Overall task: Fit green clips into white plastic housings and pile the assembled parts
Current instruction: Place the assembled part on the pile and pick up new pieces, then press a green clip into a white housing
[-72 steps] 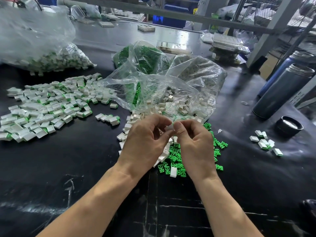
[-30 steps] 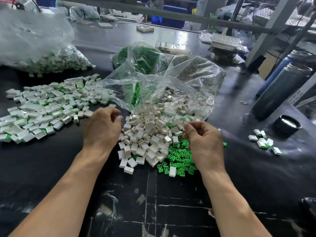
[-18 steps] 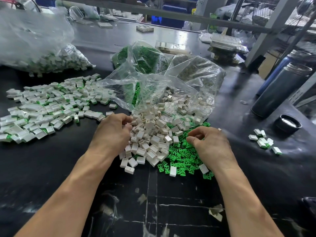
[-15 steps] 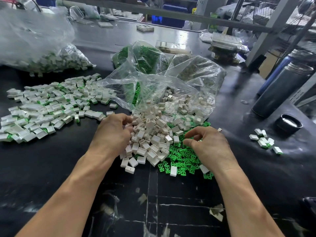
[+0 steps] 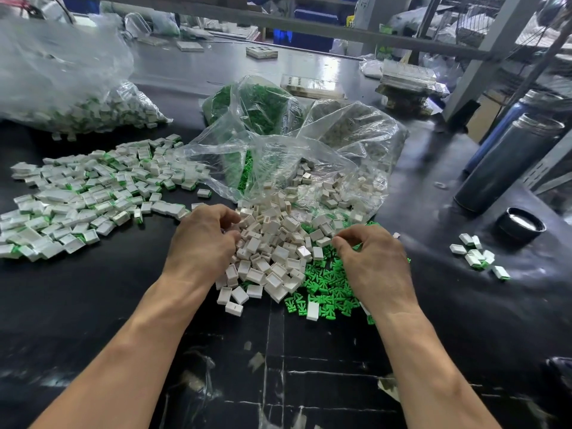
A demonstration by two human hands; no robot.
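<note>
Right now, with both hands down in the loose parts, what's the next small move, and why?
Probably lift one piece in each hand and bring them together: the left hand is in the white housings, the right hand on the green clips, nothing joined yet.

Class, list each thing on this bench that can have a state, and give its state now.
Left hand: fingers curled into the white housings.
Right hand: fingertips pinched over the green clips; grip unclear.
Clear bag: open, spilling housings.
Assembled parts: piled loose.
Flask: uncapped; cap alongside.
</note>
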